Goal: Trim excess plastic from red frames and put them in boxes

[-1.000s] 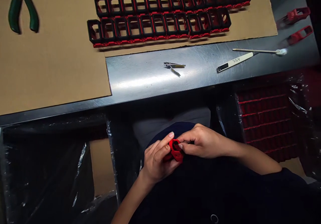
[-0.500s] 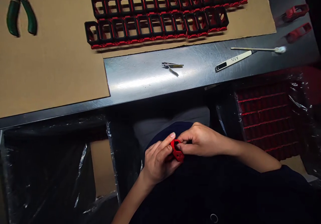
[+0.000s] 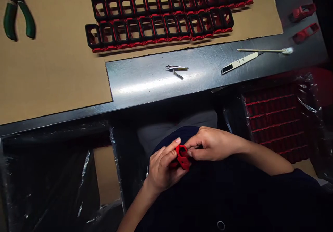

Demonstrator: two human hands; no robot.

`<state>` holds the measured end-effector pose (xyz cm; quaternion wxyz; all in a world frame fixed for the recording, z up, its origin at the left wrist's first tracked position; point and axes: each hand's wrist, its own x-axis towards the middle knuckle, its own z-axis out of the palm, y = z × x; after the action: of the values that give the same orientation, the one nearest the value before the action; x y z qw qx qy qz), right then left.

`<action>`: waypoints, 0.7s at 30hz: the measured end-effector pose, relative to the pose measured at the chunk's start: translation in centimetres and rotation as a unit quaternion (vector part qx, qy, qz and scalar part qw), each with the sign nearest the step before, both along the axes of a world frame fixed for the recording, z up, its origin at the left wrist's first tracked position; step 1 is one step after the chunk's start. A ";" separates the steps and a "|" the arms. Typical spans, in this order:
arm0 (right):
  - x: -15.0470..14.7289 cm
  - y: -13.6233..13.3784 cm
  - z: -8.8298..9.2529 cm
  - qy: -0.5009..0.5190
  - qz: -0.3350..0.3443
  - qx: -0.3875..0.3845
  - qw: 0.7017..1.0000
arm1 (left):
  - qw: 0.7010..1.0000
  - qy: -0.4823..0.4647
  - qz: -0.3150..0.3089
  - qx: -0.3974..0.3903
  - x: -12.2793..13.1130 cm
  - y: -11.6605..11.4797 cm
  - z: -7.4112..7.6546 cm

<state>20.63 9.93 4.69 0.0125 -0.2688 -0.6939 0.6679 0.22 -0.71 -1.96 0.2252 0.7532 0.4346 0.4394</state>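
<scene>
My left hand [image 3: 162, 166] is closed round a small red plastic frame [image 3: 184, 162] with an angular opening, in front of my lap. Its index finger lies along the frame's upper left side. My right hand [image 3: 212, 144] comes in from the right, thumb and index finger pinched at the frame's right edge. The fingertips partly cover that edge. On the metal bench ahead lie an opened nail clipper [image 3: 177, 71], a pale flat tool marked A55 [image 3: 240, 62] and a cotton-tipped stick [image 3: 262, 50].
Two rows of black-and-red frames [image 3: 151, 31] stand on cardboard [image 3: 57, 76]. Green-handled pliers [image 3: 18, 17] lie at the left. Two red pieces [image 3: 307, 32] rest at the right. Below the metal bench edge [image 3: 156, 102] are a plastic-lined box [image 3: 52, 183] and a box of red parts [image 3: 275, 121].
My right thumb and index finger have drawn back from the frame's opening to its right edge. The frame has turned slightly in my left hand, and the view has shifted a little.
</scene>
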 end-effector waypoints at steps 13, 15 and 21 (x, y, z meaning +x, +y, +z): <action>0.1 0.3 0.0 -0.003 0.021 0.005 1.000 | 1.000 -0.006 0.003 0.004 -0.1 0.1 -0.2; -0.1 0.0 0.1 -0.034 -0.008 0.007 0.999 | 1.000 -0.006 0.003 0.002 0.0 0.1 -0.2; 0.1 0.0 -0.8 -0.073 -0.031 0.048 0.996 | 0.996 -0.078 0.017 -0.030 0.2 -0.2 -0.4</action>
<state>20.75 9.93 3.94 -0.0044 -0.3377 -0.7153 0.6118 0.45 -0.93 -2.40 0.2737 0.7019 0.4416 0.4872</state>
